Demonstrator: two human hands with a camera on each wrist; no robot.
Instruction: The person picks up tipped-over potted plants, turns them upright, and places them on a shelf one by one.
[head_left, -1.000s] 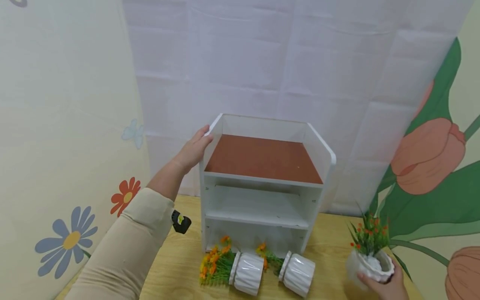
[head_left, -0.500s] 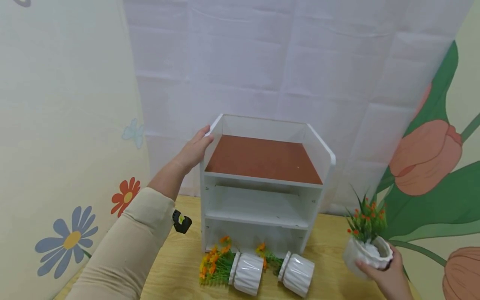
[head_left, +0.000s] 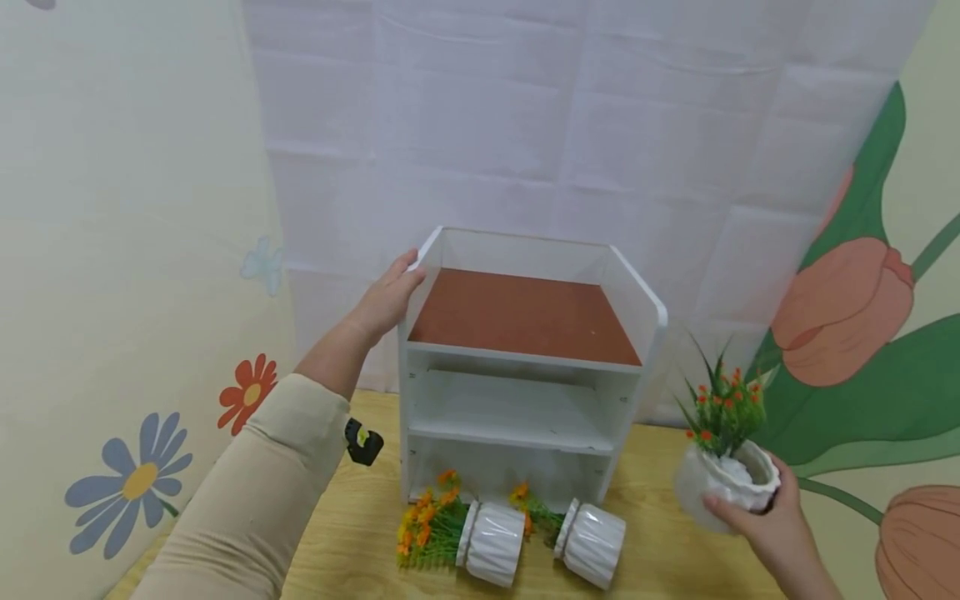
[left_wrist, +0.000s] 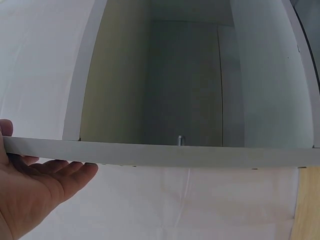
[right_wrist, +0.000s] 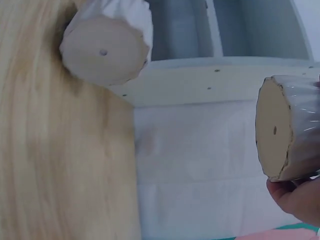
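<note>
My left hand (head_left: 386,302) grips the upper left side panel of a white shelf unit (head_left: 517,357) with a reddish-brown top board. In the left wrist view its fingers (left_wrist: 75,177) lie along the panel's outer face, with the thumb on the other side. My right hand (head_left: 772,521) holds a white flowerpot (head_left: 720,492) up off the table, to the right of the shelf. Green leaves and small red flowers (head_left: 727,408) rise from this pot. The right wrist view shows the held pot's flat base (right_wrist: 274,130), with a small hole in the middle.
Two white ribbed pots lie on their sides before the shelf, the left pot (head_left: 492,543) and the right pot (head_left: 592,546), both with orange flowers. A black object (head_left: 363,442) shows beside the left sleeve. A white cloth (head_left: 480,108) hangs behind the wooden table (head_left: 675,500).
The right hand has raised the pot of red flowers and brought it slightly left, toward the shelf. The left hand stays on the side panel, and the two lying pots have kept their places.
</note>
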